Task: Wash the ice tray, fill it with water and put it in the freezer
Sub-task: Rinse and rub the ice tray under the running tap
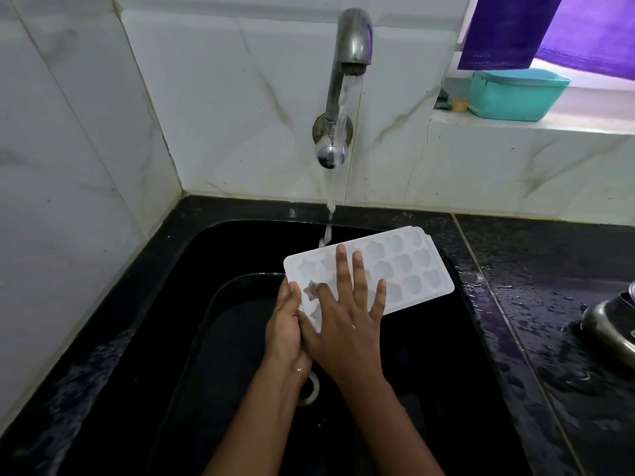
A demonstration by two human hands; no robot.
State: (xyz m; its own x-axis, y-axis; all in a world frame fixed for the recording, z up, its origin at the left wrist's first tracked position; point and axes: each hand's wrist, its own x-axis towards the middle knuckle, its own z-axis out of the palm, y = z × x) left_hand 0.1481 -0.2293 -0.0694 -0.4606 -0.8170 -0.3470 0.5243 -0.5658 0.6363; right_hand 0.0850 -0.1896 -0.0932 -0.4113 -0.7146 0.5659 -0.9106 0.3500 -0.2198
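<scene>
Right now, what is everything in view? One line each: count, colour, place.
ice tray: one, white, held tilted over the sink
tap: one, grey metal, on the back wall, running
water stream: one, clear, falling to the tray's far edge
sink: one, black, below the tap
countertop: one, black, wet, right of the sink
lidded container: one, teal, on the ledge upper right
cloth: one, purple, hanging above the container
metal vessel: one, steel grey, right edge, cut off
wall tiles: several, white marbled, behind and left
left hand: grips the tray's left end
right hand: flat, fingers spread on the tray
</scene>
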